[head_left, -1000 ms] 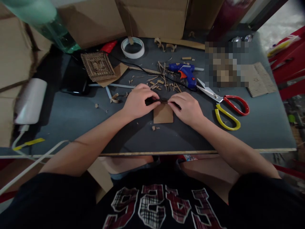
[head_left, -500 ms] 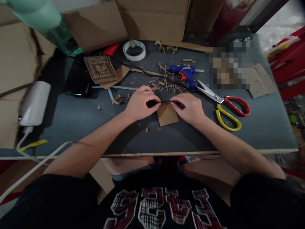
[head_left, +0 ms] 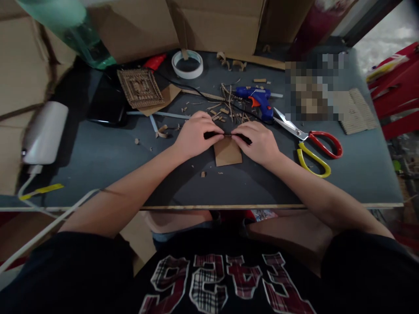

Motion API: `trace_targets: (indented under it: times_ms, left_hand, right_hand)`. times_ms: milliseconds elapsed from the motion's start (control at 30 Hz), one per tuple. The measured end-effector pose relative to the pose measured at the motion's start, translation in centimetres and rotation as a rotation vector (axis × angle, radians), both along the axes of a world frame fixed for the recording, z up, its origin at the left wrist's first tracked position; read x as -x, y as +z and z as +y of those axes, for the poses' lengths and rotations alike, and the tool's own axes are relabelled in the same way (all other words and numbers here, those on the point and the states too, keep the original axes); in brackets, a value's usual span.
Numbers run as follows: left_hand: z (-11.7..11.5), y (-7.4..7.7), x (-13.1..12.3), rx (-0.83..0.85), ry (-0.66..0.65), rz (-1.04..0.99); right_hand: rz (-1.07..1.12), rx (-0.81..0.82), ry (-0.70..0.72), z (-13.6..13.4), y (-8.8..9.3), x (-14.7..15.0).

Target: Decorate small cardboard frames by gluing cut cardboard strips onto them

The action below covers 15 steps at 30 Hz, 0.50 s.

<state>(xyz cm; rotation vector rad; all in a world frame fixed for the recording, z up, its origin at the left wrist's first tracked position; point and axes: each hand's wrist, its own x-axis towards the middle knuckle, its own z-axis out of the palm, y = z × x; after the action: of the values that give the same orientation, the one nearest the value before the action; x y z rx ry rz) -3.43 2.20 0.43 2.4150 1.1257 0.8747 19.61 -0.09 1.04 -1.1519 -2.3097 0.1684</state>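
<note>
My left hand (head_left: 198, 135) and my right hand (head_left: 257, 141) pinch the two ends of a thin brown strip (head_left: 228, 135), their fingertips a small gap apart. Directly below the strip, a small square of cardboard (head_left: 228, 153) lies on the table, its far edge hidden by strip and fingers. Beyond the hands are scattered cardboard scraps (head_left: 224, 111) and a blue glue gun (head_left: 257, 98) with an orange trigger. Scissors (head_left: 306, 137) with one red and one yellow handle lie open to the right of my right hand.
A ridged cardboard square (head_left: 140, 88) and a roll of white tape (head_left: 187, 64) sit at the back left. On the far left are a white power bank (head_left: 47, 133) and cable. Corrugated cardboard (head_left: 356, 111) lies at the right.
Both hands have come slightly closer together along the strip, so less of it shows between the fingertips. The whole view has shifted a little.
</note>
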Motion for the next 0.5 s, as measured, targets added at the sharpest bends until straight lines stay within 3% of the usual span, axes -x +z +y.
trace_targets:
  times_ms: [133,267,500]
  left_hand:
    - [0.1,-0.2,0.0,0.033,0.007,-0.018]
    - [-0.3,-0.1,-0.5,-0.047,-0.007,0.041]
    - [-0.4,0.0,-1.6,-0.084,0.021,0.051]
  right_hand:
    - [-0.01,0.009,-0.027,0.0,-0.2,-0.2]
    - [-0.064,-0.065,-0.025,-0.6,-0.4,-0.1]
    - [0.02,-0.06,0.029,-0.5,-0.4,-0.3]
